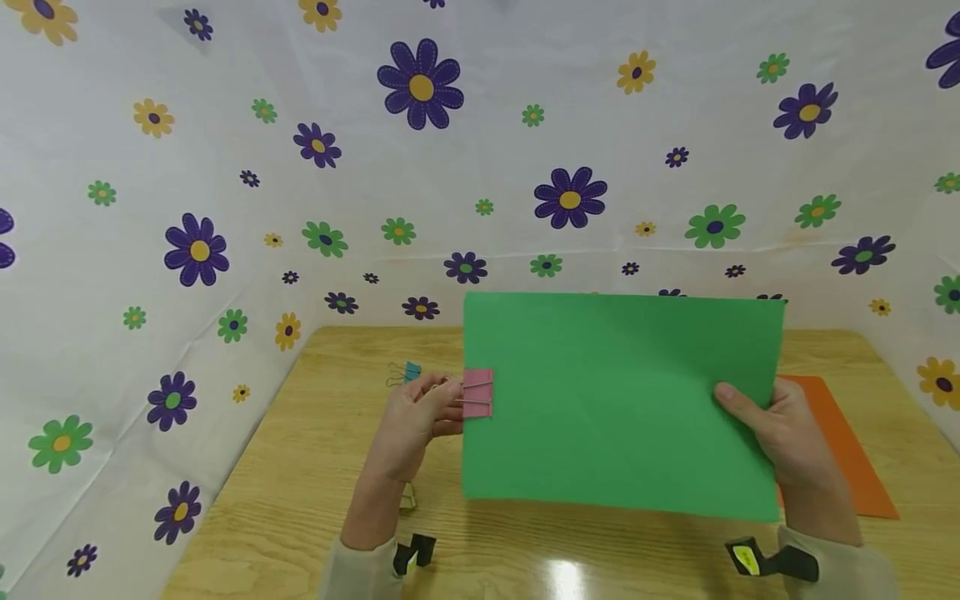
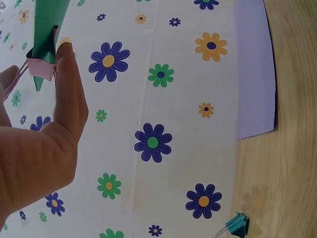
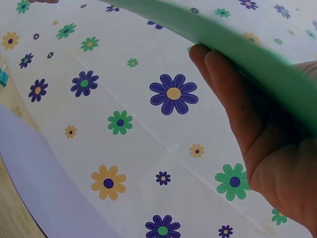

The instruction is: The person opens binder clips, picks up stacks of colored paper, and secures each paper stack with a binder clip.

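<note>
My left hand (image 1: 411, 417) pinches a pink binder clip (image 1: 477, 393) by its wire handles. In the left wrist view the clip (image 2: 40, 68) straddles the edge of a green sheet (image 2: 45, 29), thumb on one side and fingers on the other. The sheet (image 1: 600, 417) is held up broad side toward me above the table, with the clip midway along its left edge. At its right edge my right hand (image 1: 787, 433) grips it, thumb flat on the front. Behind the sheet, the fingers (image 3: 223, 79) of that hand extend along its back in the right wrist view.
On the wooden table (image 1: 300, 500) lie a blue binder clip (image 1: 412, 372) and a yellow one (image 1: 407, 497), left of the sheet. An orange sheet (image 1: 847, 450) lies at the right. A lavender sheet (image 2: 255, 69) shows in both wrist views. Flower-patterned cloth (image 1: 480, 150) surrounds the table.
</note>
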The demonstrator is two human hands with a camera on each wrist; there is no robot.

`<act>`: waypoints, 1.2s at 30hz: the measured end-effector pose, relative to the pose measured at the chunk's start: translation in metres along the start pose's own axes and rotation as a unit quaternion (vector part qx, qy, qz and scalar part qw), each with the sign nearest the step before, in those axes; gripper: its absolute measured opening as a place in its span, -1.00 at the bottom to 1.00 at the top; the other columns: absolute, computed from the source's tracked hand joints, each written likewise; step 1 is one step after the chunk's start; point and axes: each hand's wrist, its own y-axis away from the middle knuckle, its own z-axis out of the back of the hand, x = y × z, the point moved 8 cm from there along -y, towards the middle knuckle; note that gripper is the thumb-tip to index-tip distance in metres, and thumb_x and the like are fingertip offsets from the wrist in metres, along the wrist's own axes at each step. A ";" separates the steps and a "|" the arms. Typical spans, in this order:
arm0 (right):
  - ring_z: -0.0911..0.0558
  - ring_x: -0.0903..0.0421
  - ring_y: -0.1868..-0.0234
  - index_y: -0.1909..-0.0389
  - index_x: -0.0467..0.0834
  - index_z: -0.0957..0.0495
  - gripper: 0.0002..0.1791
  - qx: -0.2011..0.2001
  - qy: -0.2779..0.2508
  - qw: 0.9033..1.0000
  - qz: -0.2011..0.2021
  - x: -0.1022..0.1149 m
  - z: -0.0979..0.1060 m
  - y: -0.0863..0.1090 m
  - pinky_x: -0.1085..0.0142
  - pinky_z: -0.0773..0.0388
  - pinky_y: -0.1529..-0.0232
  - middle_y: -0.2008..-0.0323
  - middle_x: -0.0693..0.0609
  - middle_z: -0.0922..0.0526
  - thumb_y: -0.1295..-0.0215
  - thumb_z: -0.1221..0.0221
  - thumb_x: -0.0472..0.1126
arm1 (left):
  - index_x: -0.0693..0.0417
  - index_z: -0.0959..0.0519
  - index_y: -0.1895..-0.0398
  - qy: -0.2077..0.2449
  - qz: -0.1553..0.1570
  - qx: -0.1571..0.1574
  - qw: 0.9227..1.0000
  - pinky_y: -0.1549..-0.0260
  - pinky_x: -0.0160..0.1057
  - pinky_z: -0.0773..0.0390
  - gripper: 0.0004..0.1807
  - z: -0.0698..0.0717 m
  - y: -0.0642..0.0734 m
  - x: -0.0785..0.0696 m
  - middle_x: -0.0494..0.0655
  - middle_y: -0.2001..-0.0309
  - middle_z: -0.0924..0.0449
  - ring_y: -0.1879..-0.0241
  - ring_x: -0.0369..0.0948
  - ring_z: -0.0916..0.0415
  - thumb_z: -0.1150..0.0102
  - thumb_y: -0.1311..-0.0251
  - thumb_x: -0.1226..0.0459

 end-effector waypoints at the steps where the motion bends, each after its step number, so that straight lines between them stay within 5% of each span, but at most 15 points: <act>1: -0.77 0.11 0.39 0.00 -0.10 -0.66 -0.58 0.003 0.001 1.000 -0.004 -0.001 -0.001 0.000 0.23 -0.67 0.45 0.26 0.02 -0.76 -0.49 0.13 -0.51 | 0.43 -0.44 -0.10 -0.011 -0.002 -0.001 1.000 0.25 -0.24 -0.68 -0.58 0.001 0.000 0.000 -0.02 0.25 -0.64 0.32 -0.18 -0.68 -0.08 -0.39 0.21; 13: -0.76 0.11 0.31 -0.11 0.01 -0.54 -0.60 0.055 0.068 0.996 -0.030 -0.008 -0.007 -0.001 0.20 -0.69 0.36 0.17 0.07 -0.72 -0.55 0.16 -0.43 | 0.35 -0.48 -0.07 -0.077 -0.003 0.003 0.997 0.18 -0.08 -0.68 -0.59 0.013 -0.002 0.000 0.04 0.24 -0.63 0.28 -0.11 -0.66 -0.11 -0.37 0.16; 19: -0.76 0.10 0.25 -0.09 0.03 -0.52 -0.62 0.086 0.110 0.989 -0.048 -0.010 -0.009 -0.001 0.20 -0.70 0.30 0.13 0.10 -0.72 -0.56 0.16 -0.41 | 0.36 -0.45 -0.08 -0.119 0.012 0.046 0.992 0.19 -0.09 -0.68 -0.60 0.018 0.000 0.001 0.08 0.20 -0.60 0.21 -0.08 -0.62 -0.12 -0.38 0.18; 23: -0.75 0.14 0.20 -0.04 -0.20 -0.57 -0.71 0.102 0.176 0.977 -0.068 -0.012 -0.009 0.002 0.31 -0.67 0.19 0.15 0.13 -0.74 -0.56 0.12 -0.38 | 0.36 -0.42 -0.15 -0.145 0.017 0.083 0.986 0.10 -0.08 -0.65 -0.56 0.022 0.005 0.004 0.13 0.04 -0.52 0.10 -0.07 -0.57 -0.12 -0.40 0.19; 28: -0.71 0.20 0.12 -0.06 -0.57 -0.45 -0.66 0.132 0.227 0.959 -0.103 -0.021 -0.010 0.008 0.37 -0.62 0.09 0.14 0.16 -0.73 -0.55 0.07 -0.34 | 0.27 -0.46 -0.18 -0.179 -0.015 0.116 0.977 0.09 -0.10 -0.63 -0.56 0.028 0.008 0.006 0.11 0.05 -0.54 0.15 -0.07 -0.58 -0.18 -0.37 0.18; 36: -0.71 0.19 0.08 -0.17 -0.65 -0.29 -0.58 0.169 0.198 0.955 -0.140 -0.036 -0.008 0.017 0.27 -0.66 0.11 0.07 0.17 -0.71 -0.56 0.08 -0.33 | 0.08 -0.57 -0.04 -0.271 -0.045 0.176 0.945 0.16 -0.22 -0.57 -0.71 0.029 0.011 0.014 -0.03 0.14 -0.60 0.17 -0.08 -0.56 -0.24 -0.32 0.18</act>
